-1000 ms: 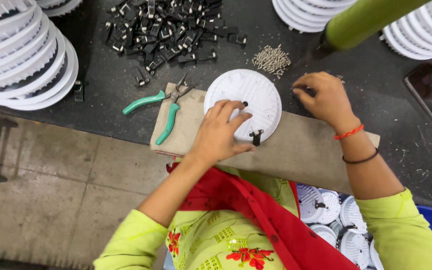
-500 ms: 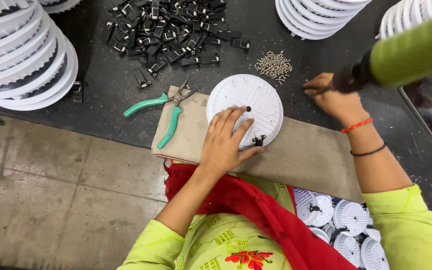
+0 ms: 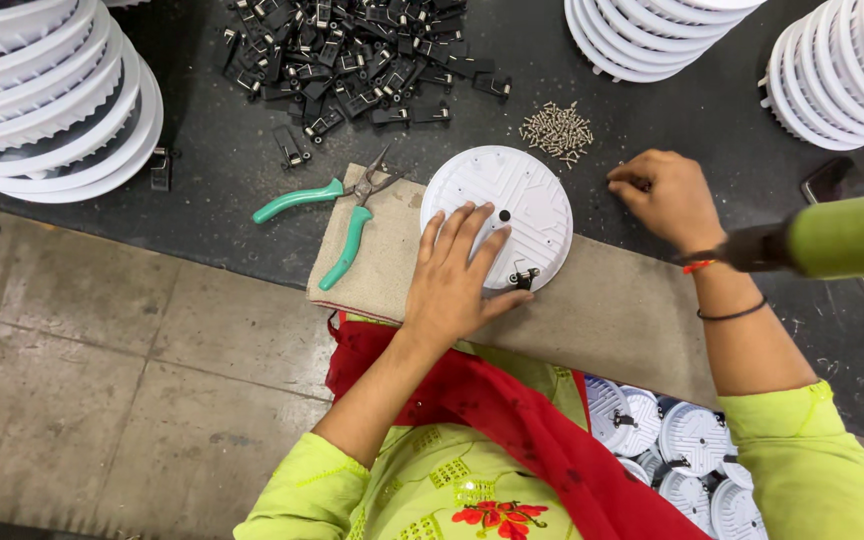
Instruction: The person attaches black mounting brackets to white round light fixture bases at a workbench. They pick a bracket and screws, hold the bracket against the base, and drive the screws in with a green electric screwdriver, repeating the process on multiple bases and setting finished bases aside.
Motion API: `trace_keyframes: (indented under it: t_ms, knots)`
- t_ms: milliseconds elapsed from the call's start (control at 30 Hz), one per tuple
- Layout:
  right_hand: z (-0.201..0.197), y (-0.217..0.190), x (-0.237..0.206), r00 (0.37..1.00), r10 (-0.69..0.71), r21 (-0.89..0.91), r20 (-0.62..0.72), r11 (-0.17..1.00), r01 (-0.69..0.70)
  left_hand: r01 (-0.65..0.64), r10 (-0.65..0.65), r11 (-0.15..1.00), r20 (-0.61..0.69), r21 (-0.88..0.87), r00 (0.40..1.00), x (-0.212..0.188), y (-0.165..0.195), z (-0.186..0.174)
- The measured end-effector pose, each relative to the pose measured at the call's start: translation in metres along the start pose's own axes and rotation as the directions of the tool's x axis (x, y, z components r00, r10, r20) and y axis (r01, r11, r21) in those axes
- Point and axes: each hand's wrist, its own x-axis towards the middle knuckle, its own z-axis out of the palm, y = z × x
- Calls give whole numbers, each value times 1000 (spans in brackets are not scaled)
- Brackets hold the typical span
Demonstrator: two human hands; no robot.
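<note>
Left hand (image 3: 452,275): flat, fingers spread, pressing the white disc (image 3: 498,213); grips nothing.
Right hand (image 3: 664,195): fingertips pinched at the tabletop (image 3: 212,170) near the screws (image 3: 557,130); contents unclear.
Disc: on tan pad (image 3: 612,310).
Bin (image 3: 677,455): holds white discs.

An assembly workshop is shown: white discs (image 3: 47,95) are stacked in piles on a dark counter (image 3: 202,170), with heaped black clips (image 3: 362,60), loose screws (image 3: 557,130) and pliers (image 3: 337,215) laid out above a concrete floor (image 3: 102,380)
</note>
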Motion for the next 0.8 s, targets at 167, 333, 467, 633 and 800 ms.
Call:
trace_keyframes:
  t_ms: [167, 333, 467, 633, 800]
  knots:
    - [-7, -46, -18, 999, -23, 211, 46, 977, 12, 32, -32, 999, 15, 20, 999, 2, 2, 2]
    - [6, -107, -39, 934, -348, 340, 79, 890, 303, 35, -36, 999, 39, 32, 999, 0, 1, 3]
    - [10, -124, -38, 898, -409, 297, 160, 888, 352, 44, -48, 997, 72, 64, 996, 0, 0, 5]
    - [8, -124, -35, 905, -371, 226, 209, 919, 324, 52, -58, 997, 86, 64, 995, 1, -1, 6]
    - [4, -123, -32, 896, -398, 237, 198, 906, 351, 55, -58, 998, 70, 37, 996, 1, 0, 7]
